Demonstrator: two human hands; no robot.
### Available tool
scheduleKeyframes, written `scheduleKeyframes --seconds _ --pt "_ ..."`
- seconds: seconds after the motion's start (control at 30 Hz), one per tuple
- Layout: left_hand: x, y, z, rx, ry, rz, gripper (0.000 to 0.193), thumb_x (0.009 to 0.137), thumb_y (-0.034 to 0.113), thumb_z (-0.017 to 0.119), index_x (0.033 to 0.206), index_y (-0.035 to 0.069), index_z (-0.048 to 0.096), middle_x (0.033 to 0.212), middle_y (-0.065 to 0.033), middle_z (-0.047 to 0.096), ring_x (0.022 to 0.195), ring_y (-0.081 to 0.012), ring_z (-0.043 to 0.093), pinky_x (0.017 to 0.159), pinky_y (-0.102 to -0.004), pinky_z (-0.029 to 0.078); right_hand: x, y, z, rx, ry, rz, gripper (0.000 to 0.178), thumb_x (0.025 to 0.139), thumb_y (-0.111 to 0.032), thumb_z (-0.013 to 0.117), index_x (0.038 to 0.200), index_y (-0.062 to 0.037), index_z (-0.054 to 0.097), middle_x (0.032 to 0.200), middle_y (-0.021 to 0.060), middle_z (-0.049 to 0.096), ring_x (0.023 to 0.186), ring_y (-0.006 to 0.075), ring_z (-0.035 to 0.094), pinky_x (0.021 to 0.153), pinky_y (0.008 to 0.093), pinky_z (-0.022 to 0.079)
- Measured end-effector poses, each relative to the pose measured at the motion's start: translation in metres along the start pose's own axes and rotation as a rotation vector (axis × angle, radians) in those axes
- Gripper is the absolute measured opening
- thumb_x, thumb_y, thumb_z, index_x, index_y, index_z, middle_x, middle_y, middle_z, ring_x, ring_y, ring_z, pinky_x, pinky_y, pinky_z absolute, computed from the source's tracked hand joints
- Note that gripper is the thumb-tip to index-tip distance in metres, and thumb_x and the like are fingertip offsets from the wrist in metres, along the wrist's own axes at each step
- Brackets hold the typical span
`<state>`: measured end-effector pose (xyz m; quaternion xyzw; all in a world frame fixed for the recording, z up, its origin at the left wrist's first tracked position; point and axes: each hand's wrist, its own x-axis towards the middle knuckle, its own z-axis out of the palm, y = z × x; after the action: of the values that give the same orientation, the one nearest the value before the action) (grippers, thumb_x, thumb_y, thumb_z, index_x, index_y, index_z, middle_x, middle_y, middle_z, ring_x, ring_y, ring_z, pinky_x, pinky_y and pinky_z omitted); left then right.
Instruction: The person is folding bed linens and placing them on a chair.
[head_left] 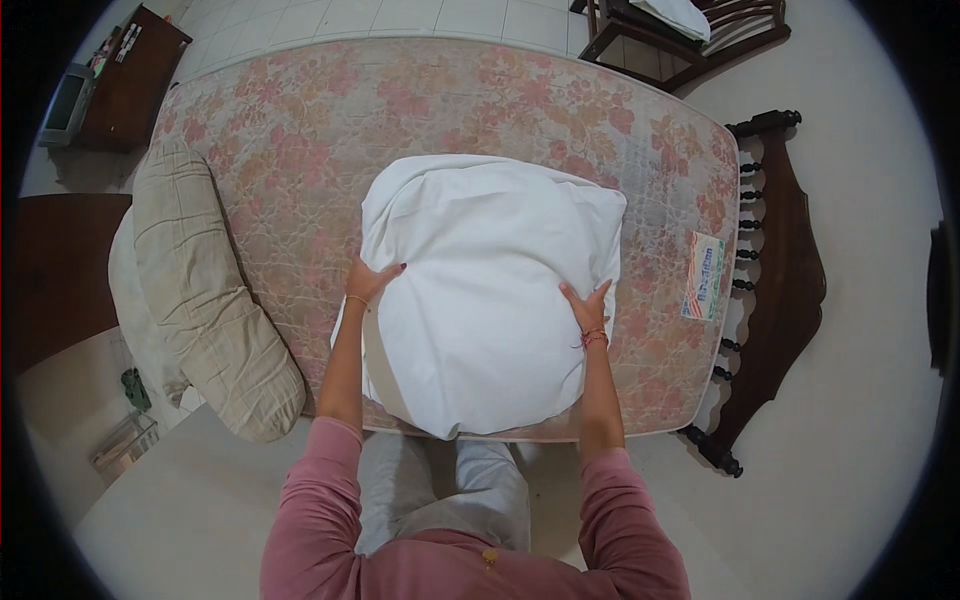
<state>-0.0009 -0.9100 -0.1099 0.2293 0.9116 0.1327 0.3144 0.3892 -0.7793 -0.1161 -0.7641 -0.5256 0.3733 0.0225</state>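
Note:
A white pillow [480, 280] in a white case lies on a bare mattress [400, 110] with a pink floral pattern. My left hand [370, 280] rests flat on the pillow's left side with fingers spread. On the pillow's right side my right hand [588, 310] presses down, fingers apart, with a red thread bracelet at the wrist. Neither hand grips anything. The pillow's near end hangs slightly over the mattress's front edge.
A beige checked pillow [205, 300] lies along the mattress's left edge. A dark wooden headboard [785, 280] stands at the right. A wooden chair [690, 30] is at the back right, and a dark cabinet [135, 75] with a small television [65, 105] at the back left.

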Motion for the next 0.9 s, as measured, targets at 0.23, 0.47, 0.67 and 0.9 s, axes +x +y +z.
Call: scheduleKeyframes --seconds 0.23,0.47,0.67,0.9 --pt "-0.001 -0.002 0.012 -0.344 -0.523 0.044 0.071 0.055 0.032 0.074 0.11 -0.003 0.047 0.103 -0.0117 0.055 0.091 -0.0192 0.054 0.082 -0.0297 0.041 -0.01 0.008 0.022 0.287 -0.425 -0.124 0.074 0.061 -0.041 0.071 0.112 0.0045 0.042 0.107 0.0148 0.051 0.1 0.0225 0.047 0.086 0.0297 0.035" --pt "-0.022 0.012 -0.001 -0.65 -0.864 -0.26 0.05 0.067 0.027 0.064 0.106 -0.001 0.052 0.104 -0.0099 0.054 0.091 -0.0164 0.052 0.08 -0.0289 0.042 -0.047 -0.018 0.029 0.481 -0.514 -0.029 0.043 0.068 -0.024 0.065 0.099 0.004 0.055 0.093 0.008 0.058 0.084 0.0163 0.054 0.076 0.0259 0.042" --pt "-0.018 0.039 -0.073 -0.989 -0.73 -0.174 0.046 0.073 0.024 0.06 0.108 -0.002 0.049 0.103 -0.0096 0.054 0.093 -0.0157 0.052 0.08 -0.0264 0.042 -0.032 0.0 -0.029 0.807 -0.665 0.307 0.051 0.07 -0.021 0.063 0.111 0.0031 0.045 0.102 0.008 0.054 0.089 0.0163 0.052 0.078 0.0266 0.041" --pt "-0.039 0.114 -0.172 -1.148 -0.407 0.217 0.05 0.078 0.028 0.057 0.115 -0.003 0.044 0.114 -0.0111 0.048 0.103 -0.0174 0.047 0.086 -0.028 0.04 -0.073 -0.099 -0.118 0.989 -0.335 -0.255 0.05 0.071 -0.015 0.063 0.113 0.0022 0.043 0.105 0.0072 0.051 0.097 0.0161 0.048 0.085 0.0271 0.036"
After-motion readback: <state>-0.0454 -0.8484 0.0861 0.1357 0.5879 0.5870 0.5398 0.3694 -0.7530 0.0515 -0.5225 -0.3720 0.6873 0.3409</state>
